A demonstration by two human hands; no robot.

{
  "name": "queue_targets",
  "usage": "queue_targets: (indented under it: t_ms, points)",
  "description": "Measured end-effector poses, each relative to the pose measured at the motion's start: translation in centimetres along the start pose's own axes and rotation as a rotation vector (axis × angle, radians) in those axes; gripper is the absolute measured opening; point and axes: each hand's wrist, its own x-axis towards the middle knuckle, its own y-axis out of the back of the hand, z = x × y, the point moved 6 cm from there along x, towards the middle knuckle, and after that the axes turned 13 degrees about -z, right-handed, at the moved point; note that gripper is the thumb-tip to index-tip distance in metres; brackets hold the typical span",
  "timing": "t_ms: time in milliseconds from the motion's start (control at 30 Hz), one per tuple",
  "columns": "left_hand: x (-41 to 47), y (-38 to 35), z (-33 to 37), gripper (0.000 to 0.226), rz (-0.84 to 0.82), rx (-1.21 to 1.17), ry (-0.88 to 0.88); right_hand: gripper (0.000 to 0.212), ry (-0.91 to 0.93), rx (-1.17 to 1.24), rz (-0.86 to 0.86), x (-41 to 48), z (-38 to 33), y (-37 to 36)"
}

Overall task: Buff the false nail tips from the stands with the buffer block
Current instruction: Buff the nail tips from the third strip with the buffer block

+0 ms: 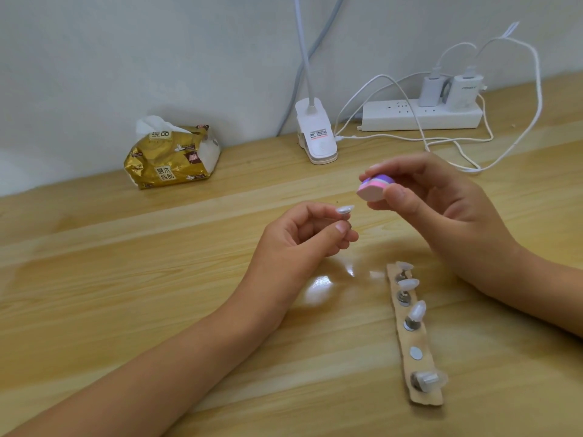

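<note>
**Nail tip and buffer held just apart**

Left hand (303, 228) pinches nail tip (344, 210) by its stand. Right hand (435, 197) grips buffer block (375, 187) just beside it. Stand strip (413, 335) lies on table (126, 279) between forearms. Tissue pack (172, 156) by wall (126, 58) reads "原木纯品".

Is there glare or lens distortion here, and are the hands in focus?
Head view: glare patches on the wooden table left of the cardboard strip; table edges stay nearly straight, little distortion; left hand with nail tip and right hand with buffer block look sharp.
</note>
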Motion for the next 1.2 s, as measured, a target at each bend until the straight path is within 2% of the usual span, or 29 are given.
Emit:
queue_targets:
  t_ms: [233, 433, 633, 867, 1100, 1200]
  points:
    - [0.1, -0.1, 0.0, 0.015, 0.009, -0.018, -0.001, 0.024, 0.030, -0.051, -0.007, -0.2, -0.3, 0.1]
    - [0.0, -0.1, 0.1, 0.009, 0.007, 0.002, 0.013, 0.027, 0.021, -0.065, -0.016, -0.1, -0.5, -0.2]
    - [-0.2, -0.2, 0.5, 0.012, 0.037, 0.113, 0.006, 0.025, 0.075, -0.099, -0.076, -0.2, -0.9, -0.6]
    - [-0.2, -0.1, 0.2, 0.005, 0.053, 0.103, 0.039, 0.022, 0.181, -0.259, -0.166, -0.3, -1.5, -1.3]
    - [-0.1, 0.0, 0.0, 0.007, 0.087, 0.096, 0.061, 0.020, 0.207, -0.387, -0.182, -0.3, -1.4, -1.4]
    - [-0.1, 0.1, -0.1, 0.004, 0.087, 0.104, 0.065, 0.016, 0.160, -0.338, -0.170, -0.2, -1.0, -1.3]
